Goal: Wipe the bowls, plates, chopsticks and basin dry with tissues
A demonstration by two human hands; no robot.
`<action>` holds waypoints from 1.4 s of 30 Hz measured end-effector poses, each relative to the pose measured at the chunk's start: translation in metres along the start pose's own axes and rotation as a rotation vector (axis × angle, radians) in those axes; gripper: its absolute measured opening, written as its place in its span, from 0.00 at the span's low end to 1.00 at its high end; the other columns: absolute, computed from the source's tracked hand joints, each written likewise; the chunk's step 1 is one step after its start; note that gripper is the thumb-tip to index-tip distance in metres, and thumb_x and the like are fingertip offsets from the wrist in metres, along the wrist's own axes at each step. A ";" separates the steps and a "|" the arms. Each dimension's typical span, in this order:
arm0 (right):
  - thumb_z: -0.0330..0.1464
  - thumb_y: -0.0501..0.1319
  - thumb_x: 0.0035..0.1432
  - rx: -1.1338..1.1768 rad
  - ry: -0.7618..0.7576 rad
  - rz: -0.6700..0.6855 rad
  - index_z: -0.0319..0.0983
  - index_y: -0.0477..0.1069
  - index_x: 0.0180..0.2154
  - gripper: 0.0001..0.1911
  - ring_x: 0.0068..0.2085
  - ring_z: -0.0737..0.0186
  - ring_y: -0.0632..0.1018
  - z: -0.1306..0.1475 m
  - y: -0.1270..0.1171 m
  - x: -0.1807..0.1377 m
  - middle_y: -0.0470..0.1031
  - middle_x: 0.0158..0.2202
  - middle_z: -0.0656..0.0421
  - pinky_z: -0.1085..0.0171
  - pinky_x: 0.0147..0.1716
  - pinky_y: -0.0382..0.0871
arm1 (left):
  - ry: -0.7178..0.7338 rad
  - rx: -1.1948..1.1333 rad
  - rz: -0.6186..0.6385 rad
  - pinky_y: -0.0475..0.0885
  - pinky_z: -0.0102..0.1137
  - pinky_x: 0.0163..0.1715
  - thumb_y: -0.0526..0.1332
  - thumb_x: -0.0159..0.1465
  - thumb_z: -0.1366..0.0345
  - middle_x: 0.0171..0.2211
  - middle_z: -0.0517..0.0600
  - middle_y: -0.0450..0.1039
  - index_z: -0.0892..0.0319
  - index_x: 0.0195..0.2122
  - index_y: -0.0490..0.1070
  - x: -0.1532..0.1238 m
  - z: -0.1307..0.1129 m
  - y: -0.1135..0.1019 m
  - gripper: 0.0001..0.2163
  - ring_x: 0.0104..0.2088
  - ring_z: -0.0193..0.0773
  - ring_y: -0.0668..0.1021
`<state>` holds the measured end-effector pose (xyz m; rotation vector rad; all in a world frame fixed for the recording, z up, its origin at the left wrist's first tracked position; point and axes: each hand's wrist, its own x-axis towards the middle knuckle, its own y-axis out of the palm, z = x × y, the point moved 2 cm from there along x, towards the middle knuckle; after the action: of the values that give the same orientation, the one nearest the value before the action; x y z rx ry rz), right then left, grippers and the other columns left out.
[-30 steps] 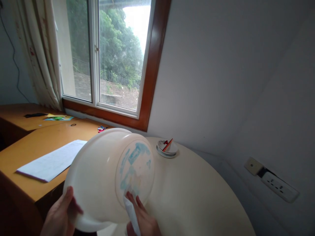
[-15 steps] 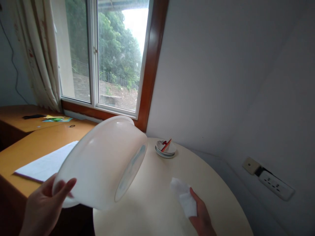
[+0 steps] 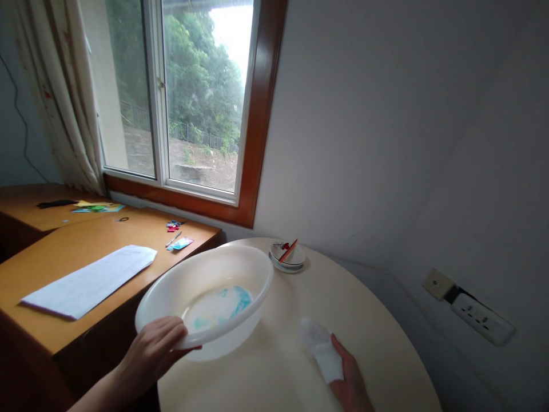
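My left hand (image 3: pixel 160 346) grips the near left rim of a whitish translucent plastic basin (image 3: pixel 240 329). The basin faces upward with a slight tilt, and a blue and yellowish pattern shows on its bottom. It is over the left part of the round cream table (image 3: pixel 364 332); I cannot tell whether its base touches the top. In my right hand (image 3: pixel 349 372) is a folded white tissue (image 3: pixel 323 350), pinched by the thumb with its free end pointing away from me. The right hand is just above the table, to the right of the basin.
Small stacked dishes (image 3: pixel 288 256) with a red-orange stick across them stand at the table's far edge. On the wooden desk (image 3: pixel 107 234) lie folded white paper (image 3: pixel 94 280) and small colourful packets (image 3: pixel 180 244). A power strip (image 3: pixel 484 319) is on the right wall.
The basin has turned from lying on its side, opening away from me, to facing upward, and come lower. My left hand moved right with it. The right hand with the tissue barely moved.
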<state>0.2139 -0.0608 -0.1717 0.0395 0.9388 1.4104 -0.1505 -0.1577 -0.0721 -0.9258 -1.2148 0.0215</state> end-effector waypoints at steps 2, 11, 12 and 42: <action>0.41 0.63 0.41 0.060 0.047 0.013 0.33 0.74 0.31 0.18 0.41 0.46 0.77 -0.001 0.000 0.001 0.79 0.31 0.50 0.51 0.44 0.68 | 0.065 0.012 0.015 0.60 0.26 0.21 0.56 0.60 0.66 0.18 0.45 0.63 0.58 0.22 0.62 0.003 -0.003 0.003 0.09 0.19 0.31 0.65; 0.41 0.65 0.41 0.047 -0.001 0.046 0.34 0.75 0.29 0.16 0.39 0.47 0.77 -0.001 0.005 -0.002 0.79 0.29 0.51 0.53 0.44 0.67 | 0.126 -0.049 0.183 0.64 0.30 0.29 0.48 0.64 0.64 0.19 0.47 0.65 0.57 0.22 0.64 -0.005 0.013 0.033 0.14 0.21 0.34 0.66; 0.40 0.65 0.40 0.033 -0.016 0.034 0.34 0.75 0.29 0.16 0.40 0.47 0.77 0.000 0.006 -0.002 0.79 0.29 0.51 0.53 0.44 0.67 | 0.113 -0.054 0.207 0.64 0.31 0.31 0.48 0.64 0.64 0.20 0.47 0.66 0.56 0.23 0.65 -0.009 0.016 0.037 0.13 0.21 0.34 0.67; 0.40 0.69 0.35 -0.098 -0.074 -0.096 0.33 0.74 0.33 0.22 0.30 0.53 0.77 0.003 0.003 -0.005 0.79 0.28 0.54 0.59 0.33 0.70 | -1.056 -0.188 -0.129 0.64 0.50 0.49 0.60 0.50 0.50 0.53 0.57 0.64 0.52 0.54 0.54 -0.053 0.035 0.078 0.32 0.55 0.55 0.66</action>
<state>0.2138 -0.0630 -0.1650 -0.0262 0.7997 1.3547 -0.1643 -0.1114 -0.1603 -1.0206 -2.2797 0.3320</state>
